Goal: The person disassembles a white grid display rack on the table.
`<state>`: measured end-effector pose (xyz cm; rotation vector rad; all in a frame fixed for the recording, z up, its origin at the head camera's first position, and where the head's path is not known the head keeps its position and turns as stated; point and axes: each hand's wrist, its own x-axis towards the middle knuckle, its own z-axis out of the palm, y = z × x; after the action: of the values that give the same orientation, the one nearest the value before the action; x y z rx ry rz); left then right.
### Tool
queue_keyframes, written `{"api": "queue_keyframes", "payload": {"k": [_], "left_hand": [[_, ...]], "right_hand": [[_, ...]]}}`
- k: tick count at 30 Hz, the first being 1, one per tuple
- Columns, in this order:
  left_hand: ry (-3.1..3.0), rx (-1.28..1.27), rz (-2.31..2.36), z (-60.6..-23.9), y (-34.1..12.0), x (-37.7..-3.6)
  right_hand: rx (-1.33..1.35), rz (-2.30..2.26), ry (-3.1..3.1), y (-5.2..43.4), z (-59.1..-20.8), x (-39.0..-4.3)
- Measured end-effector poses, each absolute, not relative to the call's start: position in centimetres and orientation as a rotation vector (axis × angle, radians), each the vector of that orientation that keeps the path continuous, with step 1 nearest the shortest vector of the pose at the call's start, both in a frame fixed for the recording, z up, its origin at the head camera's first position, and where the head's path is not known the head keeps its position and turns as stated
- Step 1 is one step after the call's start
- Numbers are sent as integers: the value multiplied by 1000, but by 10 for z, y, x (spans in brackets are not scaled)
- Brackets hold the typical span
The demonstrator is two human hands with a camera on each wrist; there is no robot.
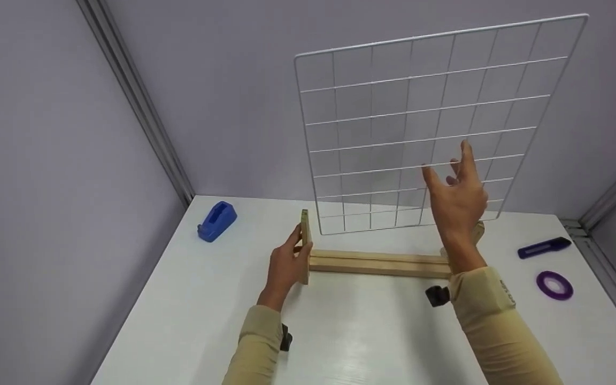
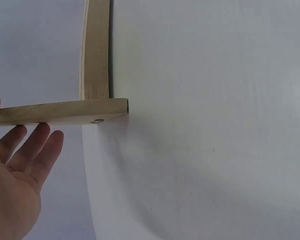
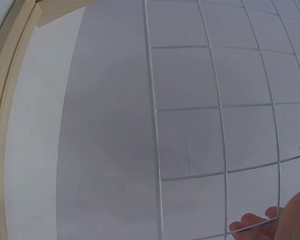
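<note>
white wire grid panel (image 1: pixel 425 123) upright above pale wooden slotted base (image 1: pixel 377 263) on white desk (image 1: pixel 372 331) | right hand (image 1: pixel 457 200) spread, fingertips (image 3: pixel 250 222) on a wire, seen only at wrist | left hand (image 1: pixel 286 264) relaxed against base's end piece

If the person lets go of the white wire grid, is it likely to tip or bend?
The grid probably tips easily: it stands tall and leaning above the wooden base, and only the right hand is at it. It looks light, being thin wire with open cells. It may flex a little, though its straight lines suggest fair stiffness.
</note>
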<state>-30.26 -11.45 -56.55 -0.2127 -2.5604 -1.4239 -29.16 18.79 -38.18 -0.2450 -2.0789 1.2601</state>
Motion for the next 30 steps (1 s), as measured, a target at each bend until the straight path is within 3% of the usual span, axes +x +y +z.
{"api": "queue_keyframes", "payload": {"k": [14, 30], "left_hand": [[-2486, -471, -1468, -539, -138, -325], [-2418, -357, -1815, -542, -150, -326]], "right_hand": [[-213, 1263, -2162, 201, -390, -279], [-212, 1274, -2222, 205, -404, -269]]}}
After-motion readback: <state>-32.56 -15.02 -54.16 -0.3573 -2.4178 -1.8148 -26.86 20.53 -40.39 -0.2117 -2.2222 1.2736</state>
